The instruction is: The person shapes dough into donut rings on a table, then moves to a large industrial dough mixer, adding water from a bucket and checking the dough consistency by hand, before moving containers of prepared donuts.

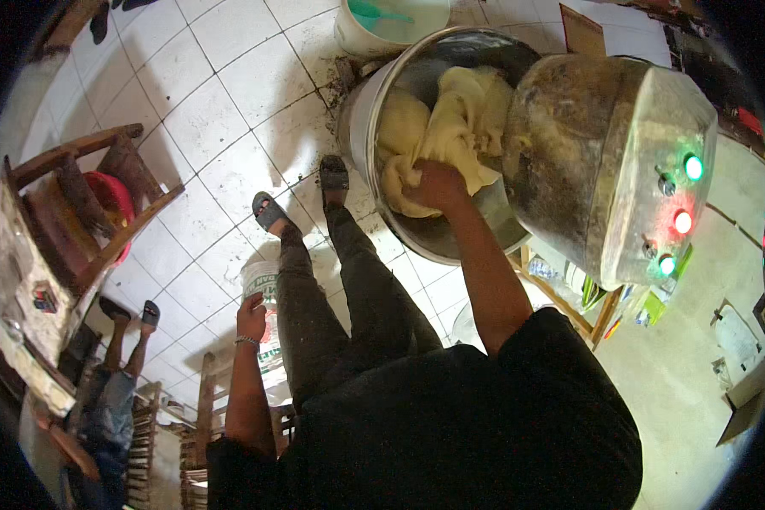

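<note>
My right hand (438, 187) reaches into a large metal mixer bowl (367, 127) and closes on the lower part of a pale dough (450, 127). The dough lies in thick folds and lumps, one fold stretching up from my fingers toward the far side of the bowl. Down at my left side, my left hand (252, 318) is closed, the fingers curled in. It is right beside a white container or sack (262, 276) with green and red print. Whether my left hand grips that, or something small, I cannot make out.
The mixer's worn metal head (603, 161) overhangs the bowl's right side, with lit green and red lamps. Beyond the bowl stands a white bucket (353, 34) holding a green scoop (382, 15). At left are a wooden table (38, 327), a red basin (115, 200) and a seated person (110, 416).
</note>
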`<action>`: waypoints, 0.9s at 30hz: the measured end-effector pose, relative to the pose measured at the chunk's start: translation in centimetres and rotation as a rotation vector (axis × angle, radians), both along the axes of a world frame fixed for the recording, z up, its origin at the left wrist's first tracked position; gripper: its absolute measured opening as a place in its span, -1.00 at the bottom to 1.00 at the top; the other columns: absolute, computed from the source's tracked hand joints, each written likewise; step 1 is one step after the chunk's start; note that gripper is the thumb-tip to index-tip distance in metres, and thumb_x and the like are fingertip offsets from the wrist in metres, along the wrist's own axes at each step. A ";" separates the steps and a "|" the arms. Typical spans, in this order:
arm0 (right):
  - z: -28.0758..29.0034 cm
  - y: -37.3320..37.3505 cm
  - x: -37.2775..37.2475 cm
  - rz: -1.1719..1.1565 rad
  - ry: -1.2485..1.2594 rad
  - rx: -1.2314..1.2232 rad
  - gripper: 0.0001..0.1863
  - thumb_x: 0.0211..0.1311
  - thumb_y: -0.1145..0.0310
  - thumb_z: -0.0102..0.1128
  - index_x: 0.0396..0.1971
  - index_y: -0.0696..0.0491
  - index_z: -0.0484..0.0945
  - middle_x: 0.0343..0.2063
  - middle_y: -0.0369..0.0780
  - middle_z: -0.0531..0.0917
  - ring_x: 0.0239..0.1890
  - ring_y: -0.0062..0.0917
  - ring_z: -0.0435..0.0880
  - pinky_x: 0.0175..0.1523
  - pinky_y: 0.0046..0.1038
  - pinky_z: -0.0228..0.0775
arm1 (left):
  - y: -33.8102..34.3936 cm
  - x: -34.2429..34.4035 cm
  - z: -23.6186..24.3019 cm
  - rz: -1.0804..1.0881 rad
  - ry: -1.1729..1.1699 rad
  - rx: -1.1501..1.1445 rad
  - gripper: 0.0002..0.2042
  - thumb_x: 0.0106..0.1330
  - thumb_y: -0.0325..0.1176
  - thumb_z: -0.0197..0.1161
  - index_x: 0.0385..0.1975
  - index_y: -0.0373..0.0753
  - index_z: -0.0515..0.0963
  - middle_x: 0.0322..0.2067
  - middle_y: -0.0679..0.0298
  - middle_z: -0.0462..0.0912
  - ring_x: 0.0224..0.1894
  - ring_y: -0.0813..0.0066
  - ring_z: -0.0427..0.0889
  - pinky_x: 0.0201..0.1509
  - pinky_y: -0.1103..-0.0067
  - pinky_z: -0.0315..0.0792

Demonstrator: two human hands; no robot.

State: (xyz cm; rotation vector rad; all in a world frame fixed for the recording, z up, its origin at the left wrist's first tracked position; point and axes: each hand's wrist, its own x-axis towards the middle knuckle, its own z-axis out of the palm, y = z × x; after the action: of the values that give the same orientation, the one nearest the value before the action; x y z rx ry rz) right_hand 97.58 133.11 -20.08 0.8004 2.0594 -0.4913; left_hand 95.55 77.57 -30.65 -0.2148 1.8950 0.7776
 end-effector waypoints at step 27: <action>-22.4 -3.5 6.0 0.364 0.120 -0.228 -0.52 0.23 0.40 0.03 0.18 0.04 0.37 0.13 0.09 0.45 0.12 -0.06 0.50 0.21 -0.07 0.30 | 4.6 -2.6 -0.1 0.082 -0.003 0.040 -0.62 0.23 -0.59 0.08 0.09 -0.37 0.45 0.04 0.11 0.57 0.09 0.34 0.54 0.20 0.50 0.37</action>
State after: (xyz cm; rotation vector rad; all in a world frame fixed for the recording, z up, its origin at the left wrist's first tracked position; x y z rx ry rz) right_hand 103.58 129.59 -42.52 0.2578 2.1490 -0.5648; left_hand 92.91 82.19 -30.74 -0.2702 1.8756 0.8694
